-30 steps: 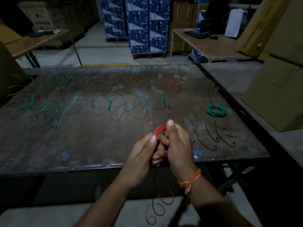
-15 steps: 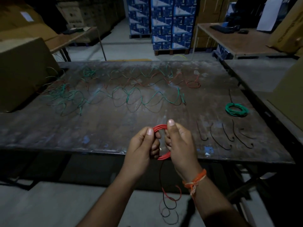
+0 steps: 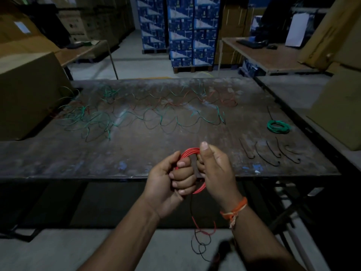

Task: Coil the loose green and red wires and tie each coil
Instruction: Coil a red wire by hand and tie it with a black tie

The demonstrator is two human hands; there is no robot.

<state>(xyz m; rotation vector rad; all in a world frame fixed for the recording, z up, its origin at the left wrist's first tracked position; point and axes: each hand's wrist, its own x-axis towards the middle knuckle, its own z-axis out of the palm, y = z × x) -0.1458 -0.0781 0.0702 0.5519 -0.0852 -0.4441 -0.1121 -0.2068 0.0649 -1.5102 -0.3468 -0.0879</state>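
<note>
Two hands on red coil (image 3: 192, 152), left hand (image 3: 172, 179) fingers curled round, right hand (image 3: 215, 170) pinching

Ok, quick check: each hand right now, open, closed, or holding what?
Left hand: closed, fingers curled round the red wire coil.
Right hand: closed, gripping the same red wire coil on its other side.
</note>
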